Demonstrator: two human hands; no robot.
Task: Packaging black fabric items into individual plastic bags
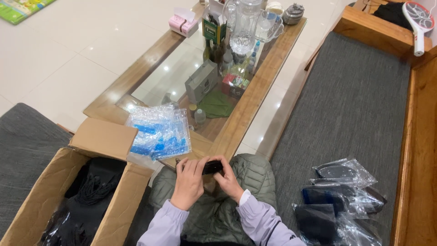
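Note:
Both my hands meet over my lap, above the knees of my green quilted trousers [255, 175]. My left hand [190, 181] and my right hand [227, 178] together grip a small black object [212, 167], held between the fingertips. Its exact shape is partly hidden by my fingers. Just ahead of my hands, a stack of clear plastic bags with blue parts [159, 132] lies on the near corner of the table.
An open cardboard box [107, 139] of black items stands at my left. A wood-framed glass table [252, 98] ahead carries bottles, a jug and a tissue box. Bagged black items [339, 196] lie on the grey bench cushion [355, 100] at right.

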